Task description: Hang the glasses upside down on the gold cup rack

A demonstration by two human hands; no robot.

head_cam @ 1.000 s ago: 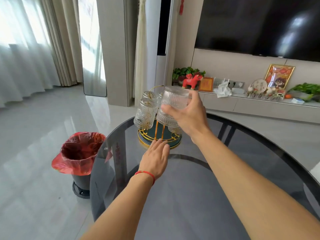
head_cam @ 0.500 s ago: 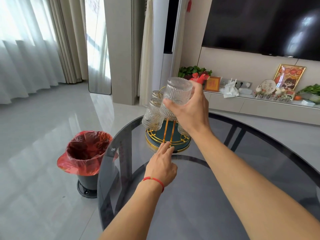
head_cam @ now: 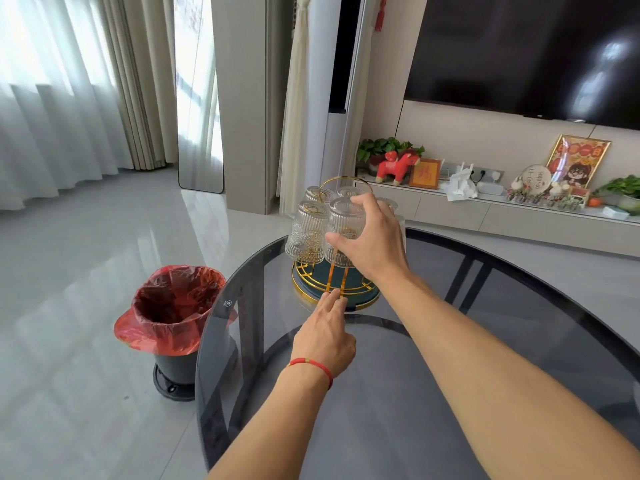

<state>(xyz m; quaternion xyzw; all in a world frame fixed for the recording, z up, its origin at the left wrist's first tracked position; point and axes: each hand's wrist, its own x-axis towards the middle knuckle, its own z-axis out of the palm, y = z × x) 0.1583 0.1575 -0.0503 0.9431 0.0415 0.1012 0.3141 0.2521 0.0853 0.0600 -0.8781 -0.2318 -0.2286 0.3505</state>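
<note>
The gold cup rack (head_cam: 334, 287) stands on the dark glass table (head_cam: 381, 393), with a round teal base and a gold ring handle on top. Several ribbed clear glasses hang upside down on it; one (head_cam: 306, 233) is at the front left. My right hand (head_cam: 372, 244) grips another upside-down ribbed glass (head_cam: 344, 225) at the rack's front, low among the others. My left hand (head_cam: 325, 332), with a red string on the wrist, lies on the table, its fingertips touching the rack's base rim.
A bin with a red bag (head_cam: 175, 318) stands on the floor left of the table. Behind the rack is a low TV cabinet (head_cam: 485, 209) with plants, a red toy horse and frames. The table's near part is bare glass.
My right hand has lowered the glass from above the rack down onto its front, level with the hanging glasses. My left hand stays at the base rim.
</note>
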